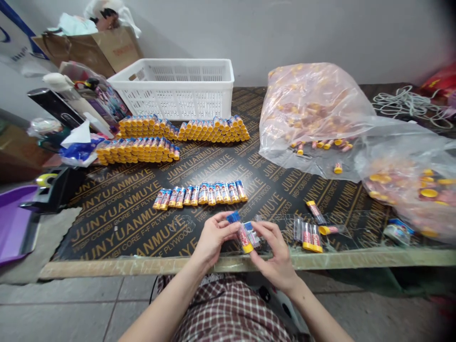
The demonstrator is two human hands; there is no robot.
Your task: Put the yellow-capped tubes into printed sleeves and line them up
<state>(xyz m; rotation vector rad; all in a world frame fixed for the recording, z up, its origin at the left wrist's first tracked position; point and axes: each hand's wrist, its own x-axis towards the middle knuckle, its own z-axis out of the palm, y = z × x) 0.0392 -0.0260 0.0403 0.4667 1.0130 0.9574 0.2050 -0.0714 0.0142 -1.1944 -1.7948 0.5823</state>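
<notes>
My left hand point(214, 237) pinches the blue upper end of a small tube point(245, 239) with a yellow bottom and pink print. Beside it, my right hand point(272, 247) has its thumb near the tube's yellow end and its fingers on a small clear and blue piece point(252, 235). Beyond my hands lies a row of blue-wrapped tubes with yellow ends point(208, 194). Several clear tubes with pink print and yellow ends point(312, 237) lie to the right of my right hand, near the table's front edge.
Stacked blue and yellow tubes point(213, 130) lie before a white basket point(178, 97). Plastic bags of tubes point(313, 109) cover the table's point(124, 213) right side. Bottles point(59, 109), a paper bag point(117, 50) and a purple dustpan point(16, 223) are at left.
</notes>
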